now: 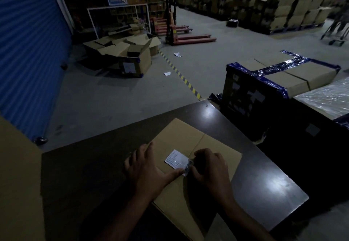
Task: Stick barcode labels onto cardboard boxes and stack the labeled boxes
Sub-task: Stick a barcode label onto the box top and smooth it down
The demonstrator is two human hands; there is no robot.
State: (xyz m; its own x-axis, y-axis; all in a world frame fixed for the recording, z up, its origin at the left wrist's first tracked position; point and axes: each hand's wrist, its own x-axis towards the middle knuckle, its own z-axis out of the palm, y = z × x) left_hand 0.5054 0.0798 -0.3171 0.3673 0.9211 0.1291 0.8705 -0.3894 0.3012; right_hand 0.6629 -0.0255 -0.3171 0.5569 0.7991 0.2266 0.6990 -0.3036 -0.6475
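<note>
The right hand (209,167) has its fingers curled, pinching the near end of the barcode label (176,159). The left hand (146,167) lies spread on the flattened cardboard box (188,137), its thumb pressing the label's near corner down. The label sits near the middle of the box, which lies on the dark worktop (264,184). It looks thin, light and floppy, likely to crease, so best held by an edge and smoothed flat. The box seems stiff and light; I'd lift it by its long edges.
</note>
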